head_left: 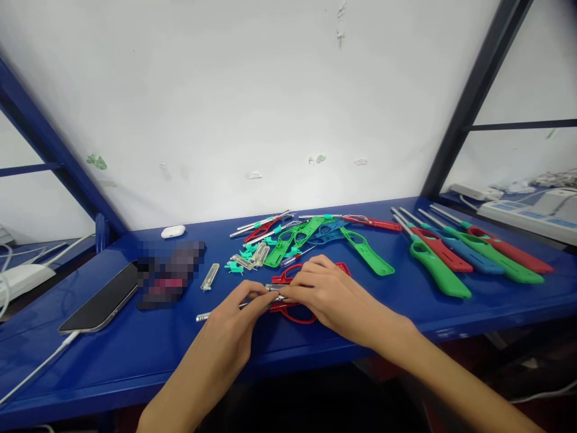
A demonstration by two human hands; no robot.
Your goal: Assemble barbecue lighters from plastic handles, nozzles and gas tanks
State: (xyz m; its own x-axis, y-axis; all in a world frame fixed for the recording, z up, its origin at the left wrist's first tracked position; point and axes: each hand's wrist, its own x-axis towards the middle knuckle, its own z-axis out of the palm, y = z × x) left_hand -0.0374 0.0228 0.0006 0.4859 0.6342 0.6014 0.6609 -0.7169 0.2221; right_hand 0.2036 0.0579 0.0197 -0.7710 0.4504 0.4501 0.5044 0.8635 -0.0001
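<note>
My left hand pinches a thin metal tube that runs left over the blue table. My right hand is closed on a red plastic lighter shell and presses it down where the tube meets it. Both hands touch at a small metal part between the fingertips. A second red shell half lies just behind my right hand's fingers.
Behind the hands lies a heap of green, blue and red shell halves, metal tubes and small teal parts. Several finished long lighters lie at the right. A phone with cable, an earbud case and a loose clear cartridge are at the left.
</note>
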